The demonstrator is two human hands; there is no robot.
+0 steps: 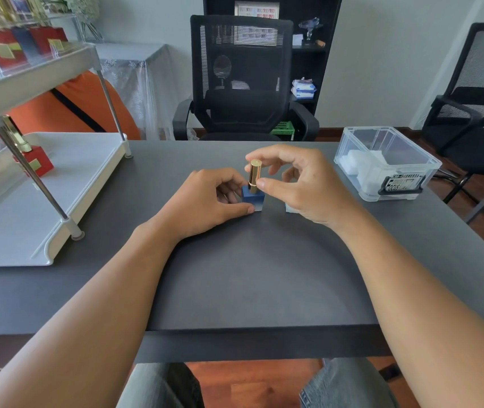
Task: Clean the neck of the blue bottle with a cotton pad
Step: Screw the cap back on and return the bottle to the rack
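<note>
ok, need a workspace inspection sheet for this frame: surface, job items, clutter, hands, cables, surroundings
surface: dark grey table, matte, no spills visible.
job's things: blue bottle upright at table centre, gold cap still on; clear plastic bin at the right holds white cotton pads.
clutter: white two-tier rack at the left with a red bottle; small pale object under the right hand, unclear.
hands: left hand holds the bottle's base; right hand pinches the cap.
cables: nothing seen.
surroundings: black mesh chair opposite, second chair at the right, dark shelf behind.
</note>
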